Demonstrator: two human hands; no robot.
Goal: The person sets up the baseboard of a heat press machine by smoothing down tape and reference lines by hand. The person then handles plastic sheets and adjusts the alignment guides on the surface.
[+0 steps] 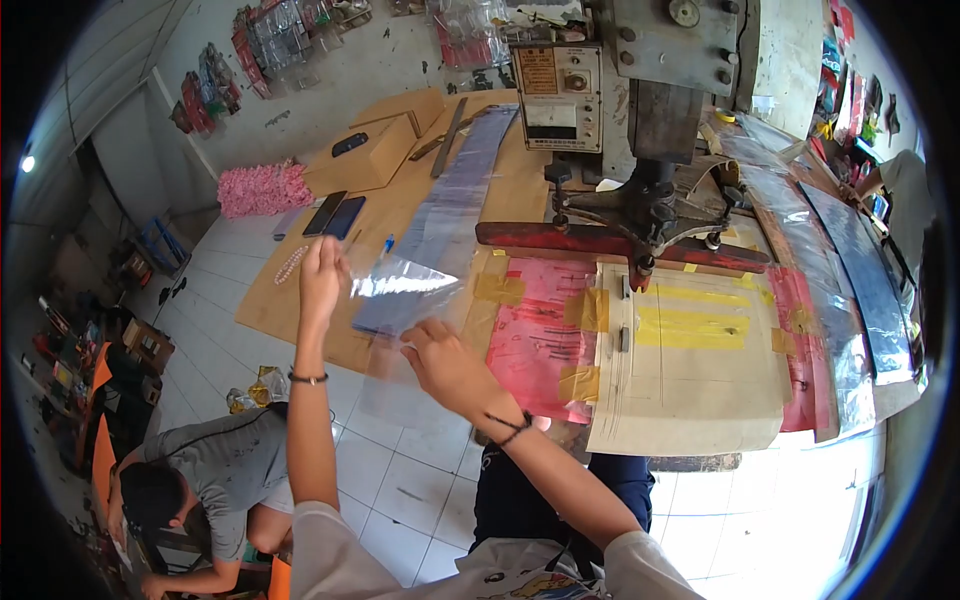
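A clear plastic sheet (415, 290) hangs between my two hands, its upper part catching a bright glare and its lower part drooping over the table edge. My left hand (322, 272) is raised on the left, its fingers closed on the sheet's upper left side. Lower and closer to my body, my right hand (447, 368) grips the sheet with thumb and fingers pressed together. Behind it lies a long stack of bluish clear plastic sheets (455, 205) on the wooden table (275, 305). A blue pen (388, 245) rests beside that stack.
On the right stands a press machine (655, 190) with a red bar above a taped cardboard template (690, 390) and pink sheet (540, 350). Two phones (345, 218), a cardboard box (365, 160) and a pink bundle (262, 190) lie left. Another person (215, 480) crouches lower left.
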